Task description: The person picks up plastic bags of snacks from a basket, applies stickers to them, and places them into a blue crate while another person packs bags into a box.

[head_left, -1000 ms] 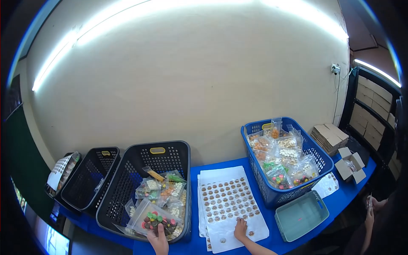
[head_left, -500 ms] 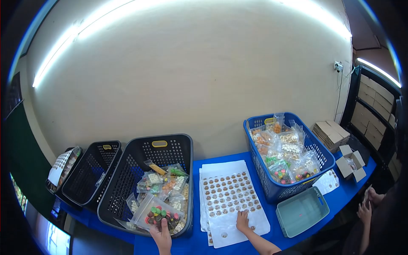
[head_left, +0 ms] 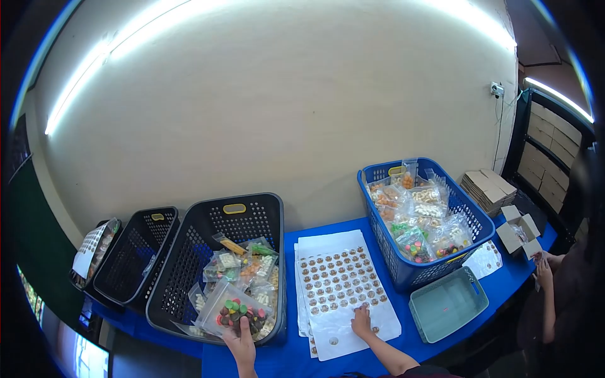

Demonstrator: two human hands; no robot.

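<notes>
In my left hand (head_left: 242, 345) is a clear plastic bag of colourful candies (head_left: 236, 310), brown, green and pink, pinched under the thumb at the front of the large black basket (head_left: 183, 268). Other clear bags of snacks (head_left: 255, 268) lie in that basket beneath it. My right hand (head_left: 362, 322) rests on a white sheet of round stickers (head_left: 331, 337), its fingertips pinched together at a sticker in the lowest full row. The fingers cover most of that sticker. More sheets show under the top one.
A blue basket (head_left: 416, 274) full of snack bags stands right, with a green tray (head_left: 447, 305) before it. Two dark baskets (head_left: 135, 252) stand left. Folded cardboard (head_left: 488, 189) and an open carton (head_left: 520, 232) lie far right, near another person's hands (head_left: 543, 271).
My view has shifted slightly. The candy bag has tilted a little in my left hand. My right fingertips have drawn together on the sheet. The other person's hands have moved up toward the carton.
</notes>
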